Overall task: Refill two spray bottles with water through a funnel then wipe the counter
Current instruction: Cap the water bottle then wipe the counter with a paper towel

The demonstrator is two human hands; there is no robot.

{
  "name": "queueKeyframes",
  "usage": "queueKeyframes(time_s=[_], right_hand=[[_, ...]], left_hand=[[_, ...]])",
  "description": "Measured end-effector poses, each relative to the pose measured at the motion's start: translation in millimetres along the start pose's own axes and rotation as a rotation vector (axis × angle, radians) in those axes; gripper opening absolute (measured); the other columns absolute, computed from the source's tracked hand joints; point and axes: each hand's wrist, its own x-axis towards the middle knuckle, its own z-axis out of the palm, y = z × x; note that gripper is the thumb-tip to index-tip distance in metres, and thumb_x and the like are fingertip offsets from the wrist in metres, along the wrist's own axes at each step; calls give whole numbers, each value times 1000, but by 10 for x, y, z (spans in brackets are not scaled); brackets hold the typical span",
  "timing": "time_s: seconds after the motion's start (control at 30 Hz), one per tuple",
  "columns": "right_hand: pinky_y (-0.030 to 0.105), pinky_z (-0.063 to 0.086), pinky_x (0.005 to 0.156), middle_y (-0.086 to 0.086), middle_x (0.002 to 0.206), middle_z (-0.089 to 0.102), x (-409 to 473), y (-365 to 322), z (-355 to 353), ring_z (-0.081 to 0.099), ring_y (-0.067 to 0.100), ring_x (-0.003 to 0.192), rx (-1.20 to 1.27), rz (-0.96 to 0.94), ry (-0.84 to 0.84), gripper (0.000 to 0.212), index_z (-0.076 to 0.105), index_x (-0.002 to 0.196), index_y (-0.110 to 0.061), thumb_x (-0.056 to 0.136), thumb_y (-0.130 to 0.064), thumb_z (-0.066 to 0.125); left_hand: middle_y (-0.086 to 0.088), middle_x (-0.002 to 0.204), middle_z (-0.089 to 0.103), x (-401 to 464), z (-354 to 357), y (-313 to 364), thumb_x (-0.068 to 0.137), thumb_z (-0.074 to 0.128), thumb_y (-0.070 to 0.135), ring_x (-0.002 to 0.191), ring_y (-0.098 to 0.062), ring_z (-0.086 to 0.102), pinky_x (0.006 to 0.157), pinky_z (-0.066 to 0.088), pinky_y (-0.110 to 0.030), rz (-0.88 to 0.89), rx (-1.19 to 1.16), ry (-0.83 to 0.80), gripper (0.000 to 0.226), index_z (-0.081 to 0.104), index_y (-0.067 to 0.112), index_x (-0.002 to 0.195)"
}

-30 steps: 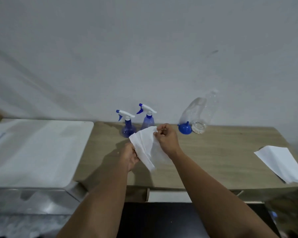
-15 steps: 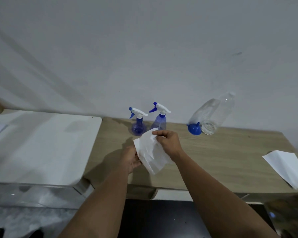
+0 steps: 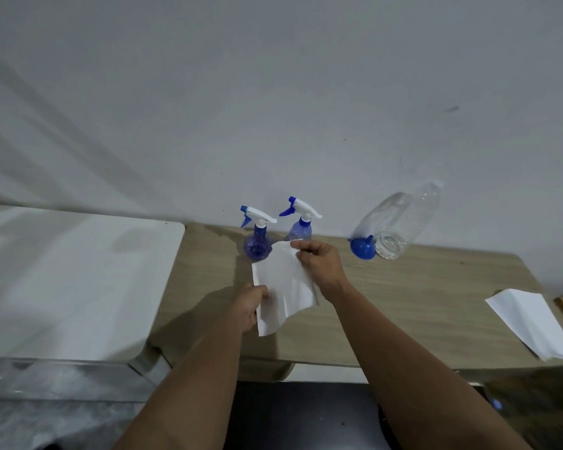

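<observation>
Wall (image 3: pixel 273 92), grey and bare, backs our wooden counter (image 3: pixel 420 303); a white surface (image 3: pixel 72 280) adjoins it on the left. At the far edge stand a clear bottle (image 3: pixel 400 222), two spray bottles (image 3: pixel 258 235) (image 3: pixel 301 222) and a blue funnel (image 3: pixel 362 248). Folded paper (image 3: pixel 530 323) lies right. Our left hand (image 3: pixel 249 306) and right hand (image 3: pixel 319 261) hold a white wipe (image 3: pixel 283 284) above the counter, fingers pinching its edges.

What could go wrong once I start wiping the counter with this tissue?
1. The two spray bottles stand just behind the tissue that the left hand and right hand hold; a forward sweep could topple them.
2. The clear bottle and blue funnel stand on the counter to the right and could be knocked.
</observation>
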Motion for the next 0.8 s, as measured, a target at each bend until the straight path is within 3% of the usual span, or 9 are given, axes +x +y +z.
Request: queueKeyframes(time_s=[0.13,0.3,0.37,0.5,0.6,0.8], right_hand=[[27,57,74,1,106,74,27,85,-12,68,22,92,-29,17,37,31,80,105,-17,96,2,58],[30,55,79,5,115,70,138,338,209,64,22,98,-85,28,53,25,78,101,-19,98,-3,60],[31,56,88,2,117,67,190,469,334,63,19,100,-162,41,37,23,78,111,-15,99,-6,61],[19,50,82,4,122,72,296,687,620,64,12,94,-271,61,-1,28,76,121,-11,98,-7,61],[23,45,93,4,130,71,376,803,799,64,16,113,-334,82,-45,31,74,127,-12,98,-11,62],[33,49,107,8,140,66,494,912,980,64,26,124,-517,18,-101,39,67,137,-11,98,-17,63]], left_hand=[[-13,115,68,126,-143,35,95,57,33,106,-37,65,100,50,-53,-16,-110,87,29,61,14,117],[-7,110,64,248,-476,104,98,56,39,98,-28,62,98,49,-48,155,124,332,20,57,22,109],[-6,107,63,313,-628,101,101,53,39,91,-22,59,89,48,-41,188,289,428,22,57,20,113],[-7,110,69,392,-916,114,99,60,29,90,-20,60,84,45,-33,282,491,584,27,67,11,118],[-9,113,74,494,-1106,104,94,67,25,97,-27,68,89,53,-37,332,506,607,28,70,9,116],[-14,116,71,578,-1229,69,93,68,21,106,-35,66,92,50,-38,365,585,625,27,64,7,115]])
